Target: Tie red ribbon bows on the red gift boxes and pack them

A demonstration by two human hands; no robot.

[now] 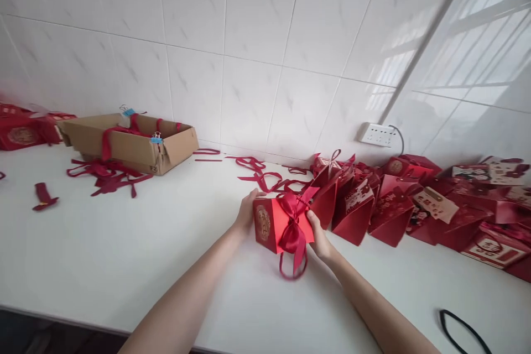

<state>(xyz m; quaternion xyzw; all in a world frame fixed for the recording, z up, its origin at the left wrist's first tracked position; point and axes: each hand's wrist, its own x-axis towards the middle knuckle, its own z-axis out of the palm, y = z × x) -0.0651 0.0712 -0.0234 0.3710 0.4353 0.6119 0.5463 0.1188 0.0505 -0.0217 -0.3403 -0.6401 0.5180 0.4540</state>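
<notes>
Both my hands hold a small red gift box (271, 225) just above the white table (124, 254). My left hand (247, 211) grips its left side, fingers curled over the top edge. My right hand (317, 235) clasps its right side. A dark red ribbon bow (293, 215) is tied on the box front, and its loop hangs down below the box. A gold round emblem shows on the box's left face.
A row of red gift boxes (415, 204) lies along the wall to the right. An open cardboard box (133, 141) with ribbons stands back left, loose red ribbons (108, 174) around it. A wall socket (376, 134) sits behind. A black cord (460, 326) lies front right.
</notes>
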